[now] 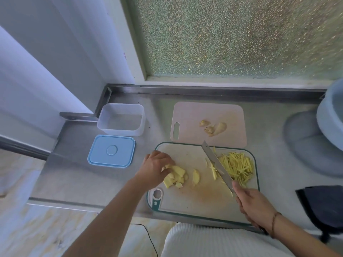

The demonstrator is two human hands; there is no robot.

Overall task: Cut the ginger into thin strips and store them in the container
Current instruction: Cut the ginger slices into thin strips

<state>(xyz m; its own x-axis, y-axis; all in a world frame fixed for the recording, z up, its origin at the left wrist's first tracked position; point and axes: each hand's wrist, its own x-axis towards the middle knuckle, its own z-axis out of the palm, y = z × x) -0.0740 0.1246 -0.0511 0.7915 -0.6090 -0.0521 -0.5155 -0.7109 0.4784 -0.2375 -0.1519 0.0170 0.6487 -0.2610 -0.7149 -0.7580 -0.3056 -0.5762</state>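
Head view: pale yellow ginger slices [175, 176] are gathered under the left hand [157, 166] on the green-rimmed white cutting board [194, 204].

The steel knife [217, 165] is clasped by the right hand [255, 205], blade lying diagonally between slices and cut yellow strips [236, 166]. The slices lie left of the blade, nearer the left hand's grip, which curls over them. The clear, lidless plastic container [121, 119] sits far left on the steel bench [269, 130].

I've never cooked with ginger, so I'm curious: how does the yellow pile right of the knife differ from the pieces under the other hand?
The strips right of the knife are thin matchsticks, lying untouched; the slices are broad, flat and overlapping, with the left hand on them. Both are pale yellow and lie on the green-rimmed cutting board.
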